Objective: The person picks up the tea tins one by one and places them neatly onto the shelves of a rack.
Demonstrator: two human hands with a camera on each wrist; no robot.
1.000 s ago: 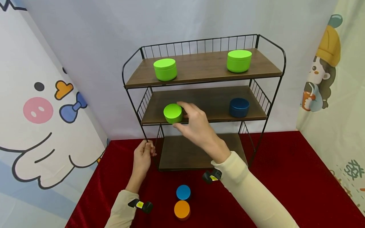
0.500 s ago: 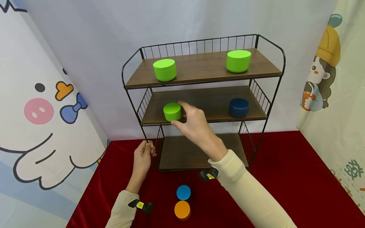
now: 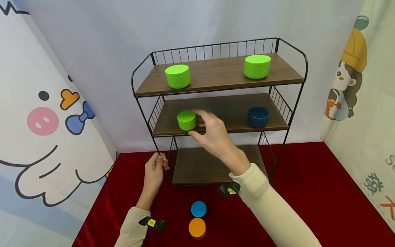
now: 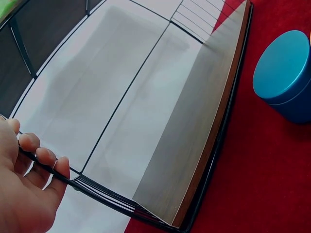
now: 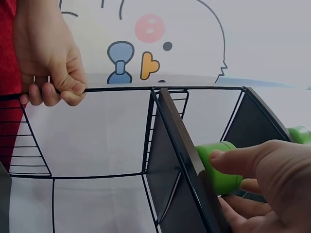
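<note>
My right hand point(image 3: 213, 132) is at the front left of the middle shelf, thumb and fingers around a small green round tin point(image 3: 186, 120). The tin stands upright on the board near its front edge. In the right wrist view the thumb lies along one side of that green tin point(image 5: 222, 178), with the fingers bent at the other. My left hand point(image 3: 155, 168) grips the black wire side post of the three-tier shelf rack point(image 3: 216, 130), low on the left. In the left wrist view, its fingers point(image 4: 46, 158) curl over this wire.
Two larger green tins, one left point(image 3: 178, 77) and one right point(image 3: 257, 67), stand on the top shelf. A dark blue tin point(image 3: 258, 117) sits at the middle shelf's right. On the red cloth point(image 3: 296, 206) before the rack are a blue tin point(image 3: 198, 209) and an orange tin point(image 3: 197, 228).
The green tin in my right hand has gone from tilted at the shelf's front edge to upright, a little farther back. My right hand has since shifted slightly rightward. The left hand stays put.
</note>
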